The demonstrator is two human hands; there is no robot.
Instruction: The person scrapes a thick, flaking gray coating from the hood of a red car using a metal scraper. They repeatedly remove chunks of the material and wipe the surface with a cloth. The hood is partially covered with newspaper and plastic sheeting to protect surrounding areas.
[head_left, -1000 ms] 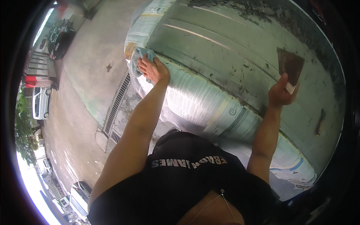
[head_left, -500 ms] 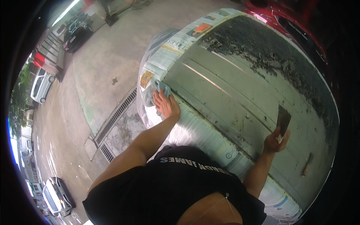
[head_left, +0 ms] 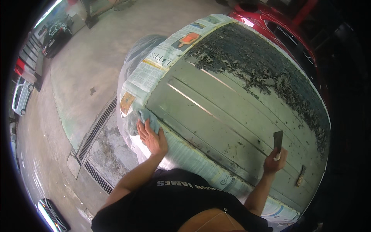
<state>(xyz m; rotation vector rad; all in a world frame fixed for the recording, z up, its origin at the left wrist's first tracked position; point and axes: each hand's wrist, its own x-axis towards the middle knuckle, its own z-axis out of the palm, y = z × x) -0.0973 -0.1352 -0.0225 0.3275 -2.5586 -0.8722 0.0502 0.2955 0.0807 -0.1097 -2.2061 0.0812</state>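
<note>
A car roof panel point(head_left: 216, 100) lies before me, bare grey-green metal nearest me with dark, flaking coating point(head_left: 266, 69) on its far part. My left hand point(head_left: 153, 141) rests at the panel's near-left corner, fingers stretched over a crumpled blue-grey cloth point(head_left: 148, 118) on the covered edge. In my right hand point(head_left: 275, 159) is a scraper point(head_left: 278, 140) with a flat metal blade, held over the right part of the panel with the blade pointing away from me. Whether the blade touches the metal I cannot tell. A short tool with a worn, light handle point(head_left: 300, 177) lies to its right.
Newspaper sheets point(head_left: 162, 52) and tape mask the panel's edges. Clear plastic sheeting point(head_left: 133, 58) hangs at the left side. Beyond stands a red car point(head_left: 270, 23). A floor drain grate point(head_left: 96, 129) runs along the concrete at left, with parked cars point(head_left: 23, 94) farther off.
My view has shifted, so the panel sits lower and farther left. The right hand has come down nearer the panel, and the blade is turned more edge-on. The left hand stays on the cloth.
</note>
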